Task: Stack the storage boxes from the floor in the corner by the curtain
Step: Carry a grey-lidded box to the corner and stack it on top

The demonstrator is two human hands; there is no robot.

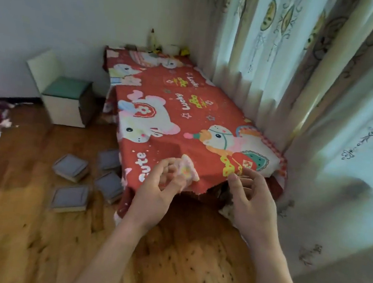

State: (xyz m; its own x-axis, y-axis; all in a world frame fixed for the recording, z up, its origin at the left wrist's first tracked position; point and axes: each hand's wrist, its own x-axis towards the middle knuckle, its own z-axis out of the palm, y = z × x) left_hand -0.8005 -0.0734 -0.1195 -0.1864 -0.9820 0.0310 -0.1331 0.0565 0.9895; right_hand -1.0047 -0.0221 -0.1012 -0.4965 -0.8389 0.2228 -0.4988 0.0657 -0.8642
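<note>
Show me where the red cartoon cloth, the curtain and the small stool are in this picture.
red cartoon cloth (185, 108): head view, middle of its top surface.
curtain (274, 58): head view, a fold above the cloth.
small stool (69, 89): head view, its green seat.

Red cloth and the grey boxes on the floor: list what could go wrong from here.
1. The left hand holds the near edge of the red cloth; a pull could topple the small items at its far end.
2. The grey boxes lie scattered beside the cloth's hanging edge, so stepping closer could trip the person.
3. The right hand is near the curtain and could snag it.
</note>
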